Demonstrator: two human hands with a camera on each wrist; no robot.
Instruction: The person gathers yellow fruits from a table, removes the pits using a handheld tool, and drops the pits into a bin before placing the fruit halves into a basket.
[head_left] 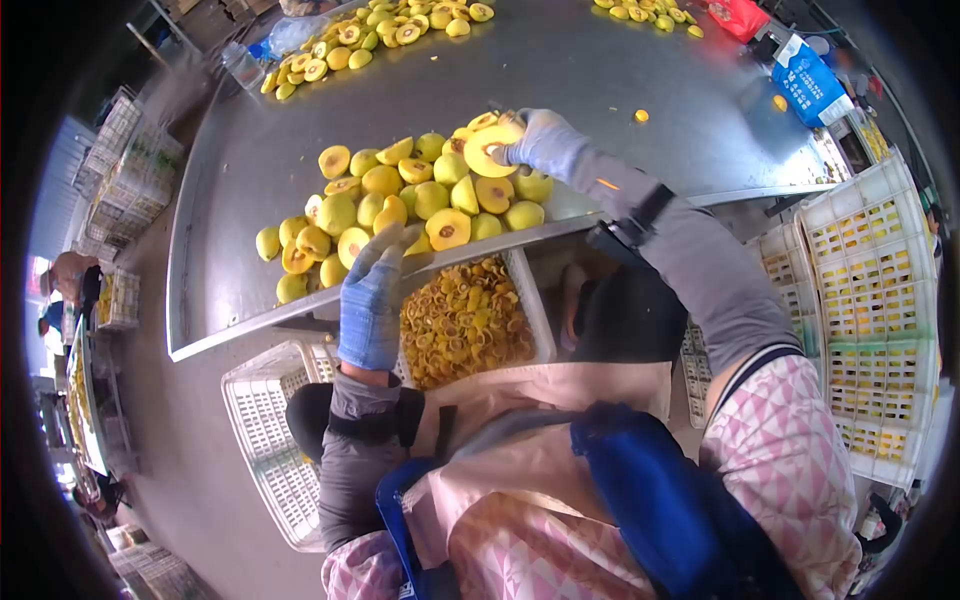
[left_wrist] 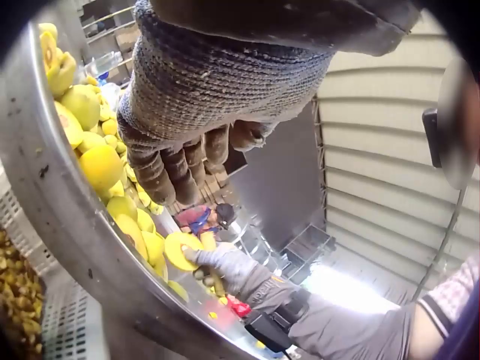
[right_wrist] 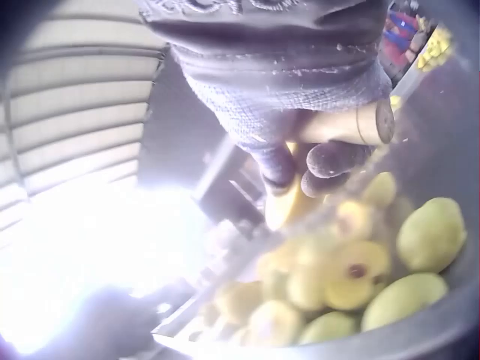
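Note:
A heap of yellow fruit [head_left: 410,205], some whole and some halved with dark pits, lies on a steel table [head_left: 620,70]. My left hand [head_left: 385,250], in a blue glove, reaches to the near edge of the heap with fingers extended and touches the fruit; in the left wrist view the left hand [left_wrist: 187,169] holds nothing. My right hand [head_left: 515,140], in a grey glove, grips a fruit half [head_left: 485,150] above the heap's far side. In the right wrist view the right hand [right_wrist: 315,165] also clasps a wooden tool handle [right_wrist: 349,126] against the fruit half [right_wrist: 289,202].
Under the table's near edge a white crate [head_left: 535,310] holds many cut fruit pieces, with an empty white crate [head_left: 265,440] to its left. Stacked white crates [head_left: 870,290] stand at the right. A blue carton [head_left: 805,80] and a second fruit pile [head_left: 385,30] lie far back.

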